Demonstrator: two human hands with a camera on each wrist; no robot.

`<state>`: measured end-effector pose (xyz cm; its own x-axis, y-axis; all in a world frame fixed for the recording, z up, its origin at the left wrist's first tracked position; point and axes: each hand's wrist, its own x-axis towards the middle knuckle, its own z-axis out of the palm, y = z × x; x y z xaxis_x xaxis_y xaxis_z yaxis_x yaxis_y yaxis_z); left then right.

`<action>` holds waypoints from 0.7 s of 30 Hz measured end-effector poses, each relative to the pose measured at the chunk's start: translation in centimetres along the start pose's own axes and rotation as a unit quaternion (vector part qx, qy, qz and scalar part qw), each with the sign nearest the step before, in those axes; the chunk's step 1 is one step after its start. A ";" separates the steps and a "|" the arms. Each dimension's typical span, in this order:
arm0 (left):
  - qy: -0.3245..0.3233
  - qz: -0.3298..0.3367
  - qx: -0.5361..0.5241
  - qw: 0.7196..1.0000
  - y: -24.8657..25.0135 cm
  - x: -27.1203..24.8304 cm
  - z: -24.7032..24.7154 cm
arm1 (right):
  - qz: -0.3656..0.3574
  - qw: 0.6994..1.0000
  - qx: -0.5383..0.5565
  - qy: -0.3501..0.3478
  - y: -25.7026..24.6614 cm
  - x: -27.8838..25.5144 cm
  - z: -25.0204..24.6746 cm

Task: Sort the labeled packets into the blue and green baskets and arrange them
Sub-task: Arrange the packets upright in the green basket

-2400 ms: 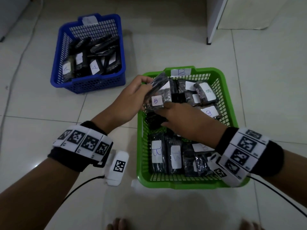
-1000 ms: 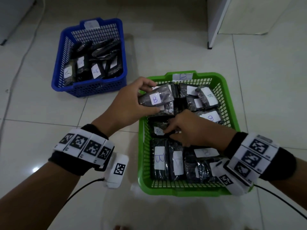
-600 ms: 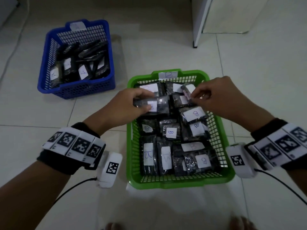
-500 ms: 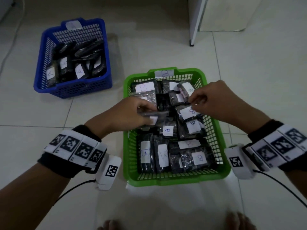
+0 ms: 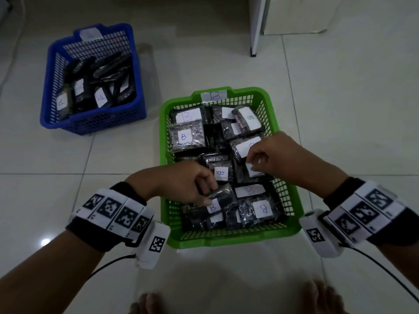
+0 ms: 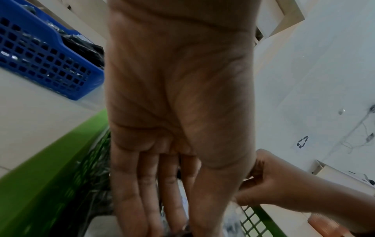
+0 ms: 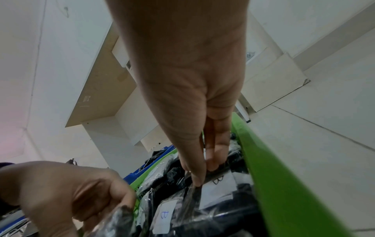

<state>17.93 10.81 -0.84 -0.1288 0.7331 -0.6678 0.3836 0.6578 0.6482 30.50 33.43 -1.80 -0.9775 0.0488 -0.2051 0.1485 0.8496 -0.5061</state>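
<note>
The green basket (image 5: pixel 226 240), tagged B, holds several dark packets with white B labels. My left hand (image 5: pixel 209 194) reaches in over its left wall and grips a dark packet (image 5: pixel 224 193) near the front left, above other packets. In the right wrist view this hand (image 7: pixel 113 206) curls round the crinkled packet (image 7: pixel 119 219). My right hand (image 5: pixel 250 160) is over the middle right of the basket. Its thumb and finger (image 7: pixel 202 173) pinch the top edge of a B-labeled packet (image 7: pixel 219 186). The blue basket (image 5: pixel 90 123) at the back left holds several dark packets.
A white cabinet (image 5: pixel 256 30) stands on the tiled floor behind the baskets, at the back right. Bare toes (image 5: pixel 147 304) show at the bottom edge. Black cables trail from both wrist cameras towards me.
My left hand has carried its packet from the basket's back left down to the front left. My right hand has moved from the back right packets to one at the middle right.
</note>
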 end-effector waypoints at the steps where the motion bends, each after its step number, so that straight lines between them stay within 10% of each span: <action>1: -0.012 0.003 0.012 1.000 -0.1 0.1 0.2 | 0.003 1.000 0.005 0.010 0.1 0.0 -0.1; 15: -0.034 0.042 0.167 0.984 -0.3 1.8 1.1 | 0.031 0.981 0.001 0.191 1.8 1.3 -2.0; 21: 0.218 0.090 0.165 0.958 1.1 1.8 -1.1 | 0.068 0.985 -0.074 0.138 2.3 4.7 -2.5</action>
<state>17.13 13.02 -0.95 -0.3748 0.8794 -0.2935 0.6938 0.4761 0.5404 25.83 36.95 -1.87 -0.9564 0.2918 -0.0163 0.2781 0.8917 -0.3572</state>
